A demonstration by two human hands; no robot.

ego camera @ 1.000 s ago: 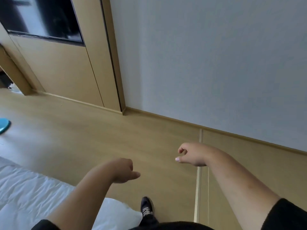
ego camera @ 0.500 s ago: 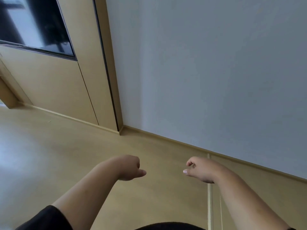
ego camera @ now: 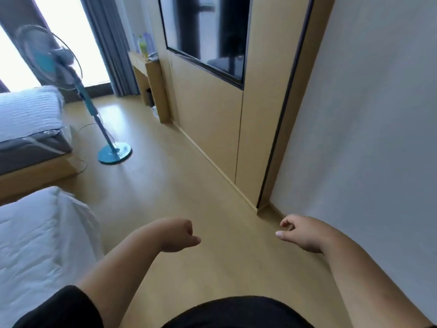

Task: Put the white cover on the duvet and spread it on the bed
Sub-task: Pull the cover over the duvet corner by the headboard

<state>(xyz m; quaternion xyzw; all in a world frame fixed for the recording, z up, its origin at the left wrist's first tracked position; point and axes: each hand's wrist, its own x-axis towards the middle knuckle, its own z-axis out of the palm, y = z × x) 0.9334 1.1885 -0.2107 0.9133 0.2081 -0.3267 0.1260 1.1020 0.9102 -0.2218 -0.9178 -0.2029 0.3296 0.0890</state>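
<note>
White, rumpled bedding [ego camera: 40, 237] lies at your lower left, on the near bed, and that is the only piece of the task you can see from here; whether it is the duvet or the white cover you cannot tell, since no opening or bare filling shows. Your left hand [ego camera: 176, 235] floats over the pale wooden floor [ego camera: 184, 176] with its fingers curled loosely inward and the thumb poking out, gripping nothing. Your right hand [ego camera: 302, 233] hangs near the grey-white wall [ego camera: 366, 138], fingers loosely bent with a small gap between thumb and forefinger, also carrying nothing. Both hands are well apart from the bedding, so the step in hand looks like the approach: turn toward the near bed and reach down to it. To do it well, find a corner or hem before you lift anything, and pinch the fabric at two points spread wide so it hangs flat instead of bunching. Look for the open side of the cover first; that should save you turning the whole bundle later. Mind the teal standing fan [ego camera: 71, 91] and its thin cord on the floor beside the second bed with its striped white mattress [ego camera: 26, 114] at the far left, because a swung sheet could probably catch them. Work on the side away from the wooden wall panel with its dark screen [ego camera: 208, 36].
</note>
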